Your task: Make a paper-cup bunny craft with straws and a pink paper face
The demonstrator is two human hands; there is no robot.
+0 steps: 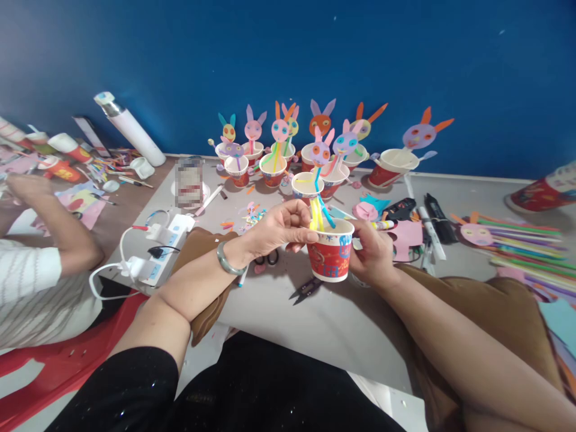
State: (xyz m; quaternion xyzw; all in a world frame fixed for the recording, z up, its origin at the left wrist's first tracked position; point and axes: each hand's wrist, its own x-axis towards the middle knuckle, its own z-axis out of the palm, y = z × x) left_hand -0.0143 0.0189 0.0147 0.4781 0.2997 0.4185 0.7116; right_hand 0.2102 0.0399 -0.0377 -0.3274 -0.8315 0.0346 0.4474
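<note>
My right hand (371, 252) grips red paper cup (330, 255) by side, raised above grey counter (342, 318). My left hand (281, 228), fingers closed, pinches yellow straws (316, 214) at cup rim. Scissors (306, 290) lie beneath; finished bunny cups (276, 162) line blue wall.

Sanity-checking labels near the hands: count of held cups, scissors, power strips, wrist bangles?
paper cup, held between left hand and right hand: 1
scissors on the table (black snips, plus a pair partly hidden under the left hand): 2
power strip: 1
bangle on the left wrist: 1
Total: 5
</note>
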